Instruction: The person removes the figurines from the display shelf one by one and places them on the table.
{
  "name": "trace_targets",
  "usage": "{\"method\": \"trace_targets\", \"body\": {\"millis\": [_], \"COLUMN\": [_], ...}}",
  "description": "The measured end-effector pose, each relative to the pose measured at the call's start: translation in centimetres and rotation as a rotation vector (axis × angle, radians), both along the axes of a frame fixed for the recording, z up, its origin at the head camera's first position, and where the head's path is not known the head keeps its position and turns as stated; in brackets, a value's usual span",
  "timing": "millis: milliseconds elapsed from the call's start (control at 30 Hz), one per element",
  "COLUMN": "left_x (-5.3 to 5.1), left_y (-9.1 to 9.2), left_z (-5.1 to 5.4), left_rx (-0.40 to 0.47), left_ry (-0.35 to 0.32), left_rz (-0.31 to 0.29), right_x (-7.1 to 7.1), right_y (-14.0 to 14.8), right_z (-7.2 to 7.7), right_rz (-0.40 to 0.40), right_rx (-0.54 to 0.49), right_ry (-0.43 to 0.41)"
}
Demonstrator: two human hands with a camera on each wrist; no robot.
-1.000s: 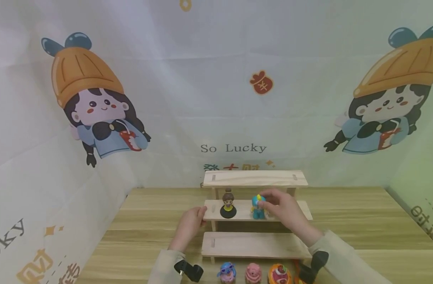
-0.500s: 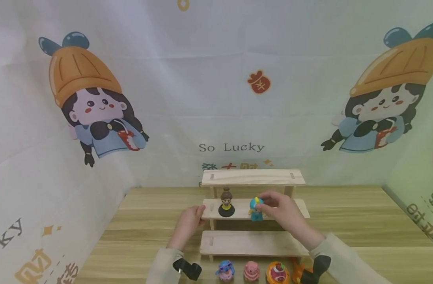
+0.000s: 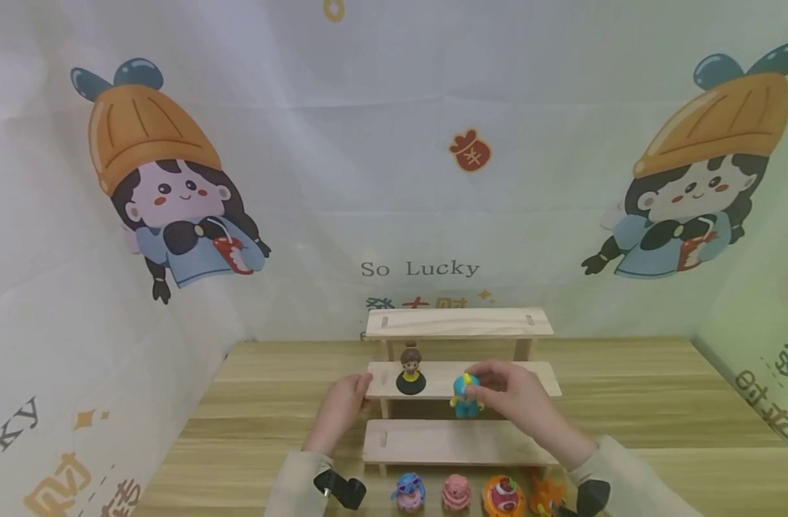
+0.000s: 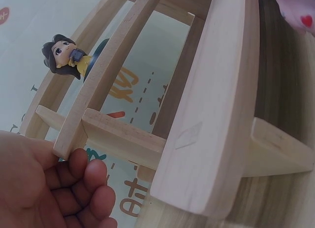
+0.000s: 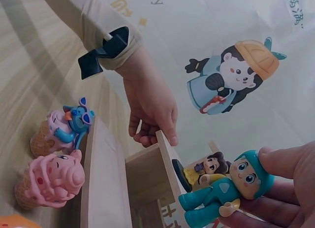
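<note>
Between thumb and fingers my right hand (image 3: 519, 398) holds a teal figure (image 3: 466, 403) with a yellow crest, just in front of the middle shelf's front edge. In the right wrist view the figure (image 5: 226, 188) is tilted, its head against my thumb. My left hand (image 3: 342, 408) grips the left end of the middle shelf (image 3: 435, 388); in the left wrist view the thumb is above and the curled fingers (image 4: 78, 164) are below the board. A brown-haired figure in yellow (image 3: 410, 368) stands on a black base at that shelf's left part.
The wooden stand has a top shelf (image 3: 458, 323) and a bottom shelf (image 3: 446, 443). In front of it stand a blue figure (image 3: 410, 492), a pink one (image 3: 456, 492), an orange-and-red one (image 3: 504, 495) and another orange one (image 3: 546, 494). A printed cloth hangs behind.
My right hand has moved the teal figure forward and down, from over the middle shelf to before its front edge. The left hand keeps its grip on the shelf end.
</note>
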State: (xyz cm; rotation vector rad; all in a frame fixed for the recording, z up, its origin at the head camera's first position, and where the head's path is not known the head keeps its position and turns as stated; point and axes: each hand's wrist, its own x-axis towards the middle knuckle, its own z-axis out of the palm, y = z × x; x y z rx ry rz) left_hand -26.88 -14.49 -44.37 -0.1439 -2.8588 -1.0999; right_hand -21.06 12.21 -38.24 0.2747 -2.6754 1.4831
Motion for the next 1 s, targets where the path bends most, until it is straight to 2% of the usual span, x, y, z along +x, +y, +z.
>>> {"method": "trace_targets", "body": {"millis": [300, 433, 1000], "left_x": [-0.1, -0.1, -0.2], "left_y": [0.1, 0.1, 0.1], "left_z": [-0.1, 0.0, -0.2], "left_rx": [0.0, 0.002, 0.011], "left_ry": [-0.02, -0.034, -0.007], "left_rz": [0.005, 0.008, -0.007], "right_x": [1.0, 1.3, 3.1], "right_y": [0.1, 0.1, 0.1], "right_z": [-0.3, -0.5, -1.1], "right_rz": [0.056, 0.077, 0.154], "right_rx": [-0.036, -0.016, -0.01], "right_ry": [-0.022, -0.007, 0.025]}}
